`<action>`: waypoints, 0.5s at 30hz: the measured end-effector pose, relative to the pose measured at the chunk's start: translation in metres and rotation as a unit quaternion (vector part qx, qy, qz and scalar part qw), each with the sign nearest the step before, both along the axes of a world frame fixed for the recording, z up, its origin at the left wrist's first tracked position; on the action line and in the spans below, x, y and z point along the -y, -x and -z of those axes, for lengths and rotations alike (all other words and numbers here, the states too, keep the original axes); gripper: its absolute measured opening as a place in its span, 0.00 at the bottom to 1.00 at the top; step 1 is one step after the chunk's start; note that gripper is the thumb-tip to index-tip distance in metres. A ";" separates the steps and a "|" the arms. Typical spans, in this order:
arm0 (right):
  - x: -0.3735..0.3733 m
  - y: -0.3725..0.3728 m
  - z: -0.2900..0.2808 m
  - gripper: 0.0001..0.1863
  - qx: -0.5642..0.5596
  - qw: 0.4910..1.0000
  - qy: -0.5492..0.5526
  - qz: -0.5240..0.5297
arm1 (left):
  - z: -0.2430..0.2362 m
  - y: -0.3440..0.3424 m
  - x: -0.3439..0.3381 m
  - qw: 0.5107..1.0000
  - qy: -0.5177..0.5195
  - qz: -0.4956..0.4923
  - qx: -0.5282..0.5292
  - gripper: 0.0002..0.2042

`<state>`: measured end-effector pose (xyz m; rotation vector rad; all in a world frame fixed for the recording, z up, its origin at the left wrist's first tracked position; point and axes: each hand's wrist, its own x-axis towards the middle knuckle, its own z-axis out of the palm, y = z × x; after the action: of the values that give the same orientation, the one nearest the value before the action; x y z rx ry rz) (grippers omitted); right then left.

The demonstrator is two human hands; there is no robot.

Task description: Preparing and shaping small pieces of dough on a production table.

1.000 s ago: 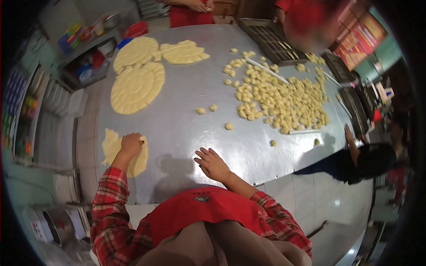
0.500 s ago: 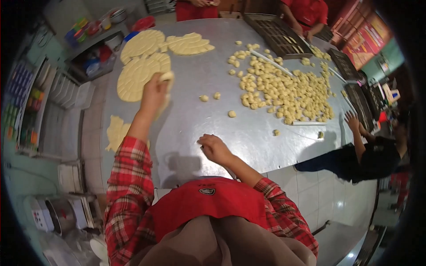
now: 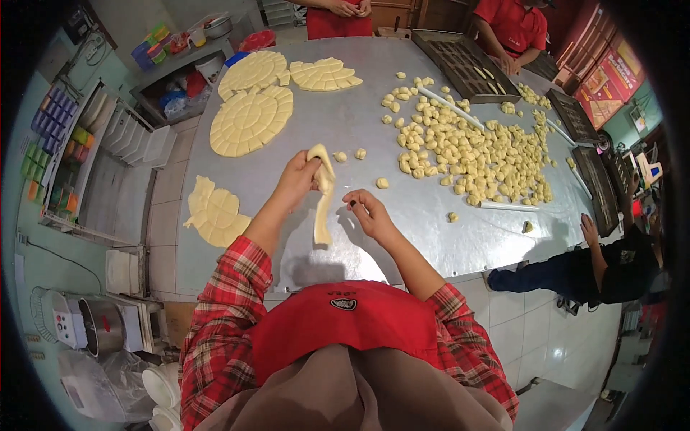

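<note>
My left hand [image 3: 298, 176] is closed on a strip of pale yellow dough [image 3: 323, 219]. The strip folds over at the top of my fingers, and its long end hangs down above the metal table [image 3: 287, 108]. Just to the right of the strip, my right hand [image 3: 368, 214] is held with loosely bent fingers apart and nothing in them. Flat dough rounds scored into pieces, such as the dough sheet [image 3: 251, 121], lie at the far left. A smaller cut dough sheet [image 3: 218, 213] sits left of my forearm. Beyond my hands are a few single dough balls [image 3: 382, 183].
A big heap of dough balls [image 3: 474, 151] covers the right of the table, with metal rods [image 3: 451, 108] beside it. Dark moulded trays [image 3: 467, 68] stand along the far right. Co-workers in red [image 3: 510, 32] work across the table; a person in black [image 3: 618, 266] is at the right.
My left hand has come right and nearer with the dough strip, away from the scored sheets. My right hand has moved slightly right and farther up the table. The view has shifted a little.
</note>
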<state>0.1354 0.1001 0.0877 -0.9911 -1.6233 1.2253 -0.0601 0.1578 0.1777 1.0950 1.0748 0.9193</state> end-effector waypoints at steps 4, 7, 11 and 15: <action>0.016 0.038 0.011 0.21 -0.038 0.964 -0.177 0.193 | 0.025 0.006 0.018 0.995 0.083 0.005 0.049 0.09; 0.019 0.035 0.023 0.16 -0.101 0.985 0.119 -0.077 | 0.039 0.002 0.033 0.996 0.082 0.011 0.023 0.09; 0.038 0.031 0.008 0.11 0.167 0.981 0.078 -0.068 | 0.071 0.048 0.031 0.986 -0.003 -0.146 -0.080 0.10; 0.056 0.002 -0.002 0.10 0.357 0.933 -0.034 -0.024 | 0.105 0.090 0.034 0.955 0.047 -0.291 -0.017 0.08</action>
<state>0.1334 0.0438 0.0898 -1.4640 -2.2314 0.8662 -0.1504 0.1243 0.0725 0.7189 1.4939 1.2959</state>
